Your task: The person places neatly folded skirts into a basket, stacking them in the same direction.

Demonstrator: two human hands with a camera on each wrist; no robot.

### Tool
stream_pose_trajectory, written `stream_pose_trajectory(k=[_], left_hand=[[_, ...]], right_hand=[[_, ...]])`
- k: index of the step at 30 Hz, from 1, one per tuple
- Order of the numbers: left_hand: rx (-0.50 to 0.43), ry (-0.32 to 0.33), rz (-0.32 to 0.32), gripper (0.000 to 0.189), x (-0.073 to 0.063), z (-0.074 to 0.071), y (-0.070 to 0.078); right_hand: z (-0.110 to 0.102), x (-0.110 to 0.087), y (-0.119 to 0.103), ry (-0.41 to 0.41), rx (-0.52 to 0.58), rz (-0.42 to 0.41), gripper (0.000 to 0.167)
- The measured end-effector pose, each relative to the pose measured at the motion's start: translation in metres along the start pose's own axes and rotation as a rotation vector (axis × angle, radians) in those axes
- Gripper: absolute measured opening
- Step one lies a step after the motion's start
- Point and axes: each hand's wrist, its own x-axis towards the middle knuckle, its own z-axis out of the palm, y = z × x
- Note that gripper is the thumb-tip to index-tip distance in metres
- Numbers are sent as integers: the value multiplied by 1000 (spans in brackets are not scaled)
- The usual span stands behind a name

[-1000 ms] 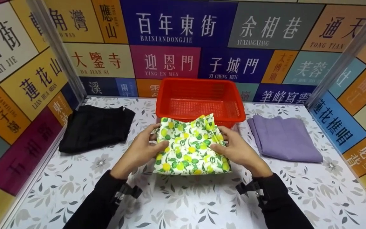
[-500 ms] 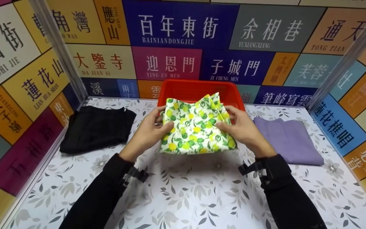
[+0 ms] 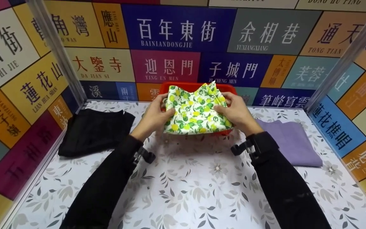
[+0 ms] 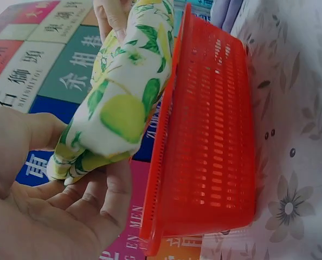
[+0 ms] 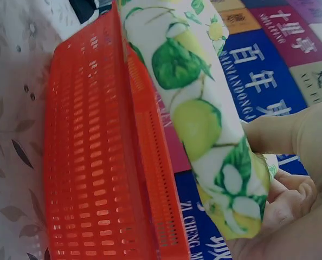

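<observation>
Between my two hands I hold a folded cloth with a lemon print (image 3: pixel 195 111), white with yellow fruit and green leaves. My left hand (image 3: pixel 157 111) grips its left side, thumb on the near face and fingers behind. On the opposite side my right hand (image 3: pixel 235 109) grips it the same way. The cloth is up over the front rim of a red plastic basket (image 3: pixel 199 85) and hides most of it in the head view. Both wrist views show the slotted wall of the basket (image 4: pixel 210 135) right beside the cloth (image 5: pixel 199 124).
A folded black cloth (image 3: pixel 95 132) lies on the left of the table. To the right, a folded purple cloth (image 3: pixel 297 143) is partly covered by my right arm. The tabletop (image 3: pixel 186 184) has a leaf pattern. Sign-printed walls (image 3: pixel 176 28) enclose the back and sides.
Both hands have carried the lemon-print cloth forward and up, from in front of the red basket to over its front rim. The black and purple cloths stay put.
</observation>
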Motion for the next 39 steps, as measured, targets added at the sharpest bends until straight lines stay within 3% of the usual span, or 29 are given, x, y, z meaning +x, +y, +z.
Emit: stream_pose_trajectory(k=[4, 9, 12, 24, 29, 33, 39], left_hand=[[44, 30, 6, 74, 13, 6, -4], [-29, 51, -10, 78, 27, 14, -10], [-23, 68, -10, 80, 34, 17, -13], [136, 119, 36, 76, 61, 20, -20], [192, 113, 14, 75, 67, 25, -25], [279, 101, -15, 72, 69, 27, -28], [367, 79, 12, 54, 68, 26, -24]], right_hand=[[1, 18, 2, 28, 21, 43, 73], [4, 34, 5, 63, 49, 94, 71], [6, 42, 7, 68, 64, 116, 72], [13, 62, 17, 62, 6, 61, 79], [15, 63, 25, 52, -25, 42, 84], [13, 63, 30, 42, -168, 28, 85], [6, 63, 36, 26, -351, 19, 77]])
